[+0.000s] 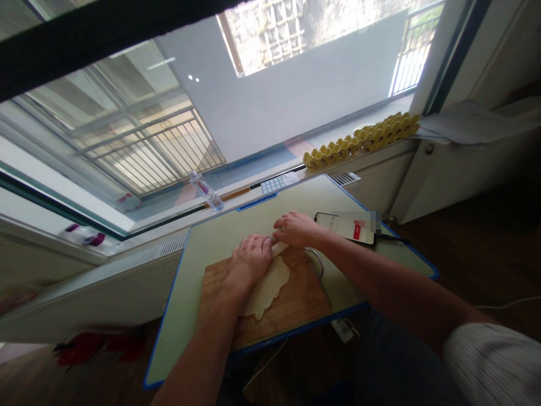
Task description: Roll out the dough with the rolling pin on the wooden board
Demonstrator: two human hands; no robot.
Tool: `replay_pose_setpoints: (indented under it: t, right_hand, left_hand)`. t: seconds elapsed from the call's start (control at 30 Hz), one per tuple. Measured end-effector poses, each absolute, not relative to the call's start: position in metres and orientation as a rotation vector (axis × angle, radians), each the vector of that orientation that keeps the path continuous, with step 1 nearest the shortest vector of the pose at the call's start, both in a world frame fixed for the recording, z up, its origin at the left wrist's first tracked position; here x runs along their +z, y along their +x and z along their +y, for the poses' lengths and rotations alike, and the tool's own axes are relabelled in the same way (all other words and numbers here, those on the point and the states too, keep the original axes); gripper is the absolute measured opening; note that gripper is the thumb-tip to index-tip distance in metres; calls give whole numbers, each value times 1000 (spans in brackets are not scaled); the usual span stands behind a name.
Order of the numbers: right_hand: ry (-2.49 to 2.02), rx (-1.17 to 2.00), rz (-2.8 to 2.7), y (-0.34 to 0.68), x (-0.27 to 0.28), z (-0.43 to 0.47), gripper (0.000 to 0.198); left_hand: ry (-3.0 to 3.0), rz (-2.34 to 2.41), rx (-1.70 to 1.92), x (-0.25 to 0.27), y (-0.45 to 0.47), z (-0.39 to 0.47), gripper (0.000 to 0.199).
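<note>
A thin, uneven sheet of pale dough lies flat on a wooden cutting board. Across its far edge runs a pale rolling pin, mostly covered by my hands. My left hand is closed over the pin's left part, fingers curled down. My right hand curls over the other end, a little farther off. My left forearm hides part of the dough and board. The board's metal handle sticks out at its right edge.
The board rests on a small blue-edged table. A lit phone lies right of my right hand. Along the window sill are a plastic bottle and yellow egg trays. A radiator runs behind, and a white power strip sits below.
</note>
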State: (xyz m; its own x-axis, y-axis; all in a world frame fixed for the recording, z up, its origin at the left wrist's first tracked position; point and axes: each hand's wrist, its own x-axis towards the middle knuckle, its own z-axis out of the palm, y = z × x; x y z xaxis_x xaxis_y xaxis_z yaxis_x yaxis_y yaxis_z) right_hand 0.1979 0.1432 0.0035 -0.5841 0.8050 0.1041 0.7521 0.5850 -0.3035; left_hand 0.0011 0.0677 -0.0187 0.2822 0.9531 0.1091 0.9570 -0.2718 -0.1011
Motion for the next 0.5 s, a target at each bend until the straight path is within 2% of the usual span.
replay_pose_setpoints:
  t: [0.5]
  right_hand:
    - [-1301,339,-2585,198,1,145,42]
  left_hand:
    - [-2463,-1846,-84,-14,-7,83,31]
